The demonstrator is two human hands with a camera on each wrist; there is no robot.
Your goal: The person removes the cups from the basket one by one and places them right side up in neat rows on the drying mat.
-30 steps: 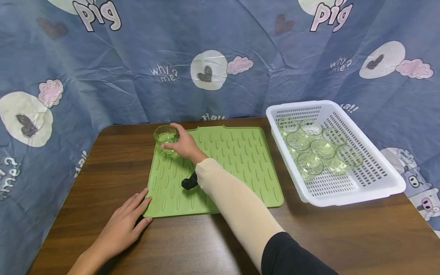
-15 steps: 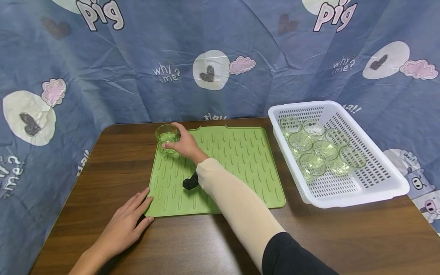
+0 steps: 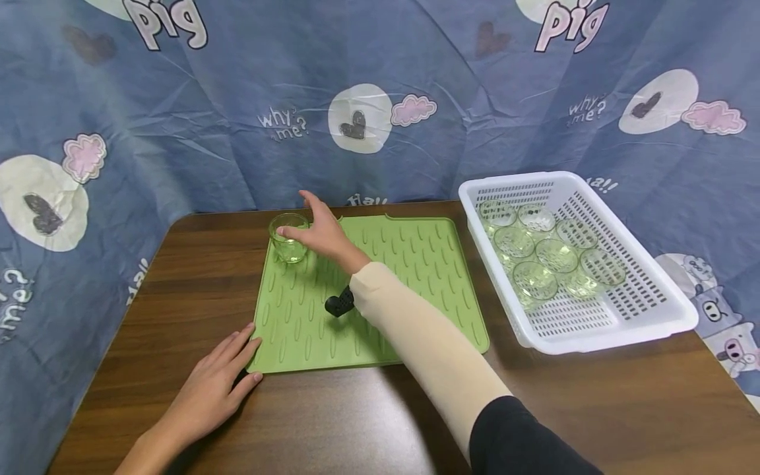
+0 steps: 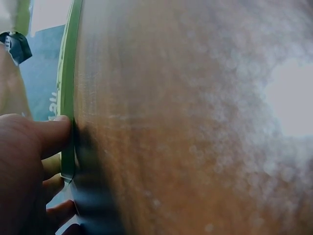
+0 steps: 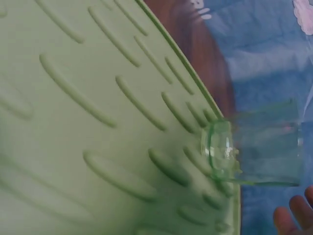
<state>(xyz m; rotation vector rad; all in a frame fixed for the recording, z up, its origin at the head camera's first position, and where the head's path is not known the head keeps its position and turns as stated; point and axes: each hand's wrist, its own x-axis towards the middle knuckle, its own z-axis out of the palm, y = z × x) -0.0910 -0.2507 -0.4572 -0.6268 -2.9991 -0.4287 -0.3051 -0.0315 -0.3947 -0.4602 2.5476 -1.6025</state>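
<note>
A clear green-tinted drinking glass [image 3: 289, 245] stands upright at the far left corner of a green ridged mat [image 3: 380, 297]. Beside its rim my right hand [image 3: 325, 231] is spread, thumb and fingers apart, the thumb overlapping the glass in the head view. In the right wrist view a gap shows between the fingertips [image 5: 286, 220] and the glass [image 5: 264, 147]. My left hand [image 3: 215, 382] lies on the table at the near left corner of the mat, fingers extended, the thumb [image 4: 54, 133] against the mat's edge [image 4: 68, 88].
To the right of the mat, a white perforated plastic basket [image 3: 653, 323] holds several similar glasses [image 3: 556, 256], all upright. A brown wooden table [image 3: 332, 422] carries everything. Behind it hangs a blue printed cloth [image 3: 237, 86].
My right hand has let go of the glass, its fingers spreading and lifting back to the right. The glass stays at the mat's corner. My left hand has kept its place.
</note>
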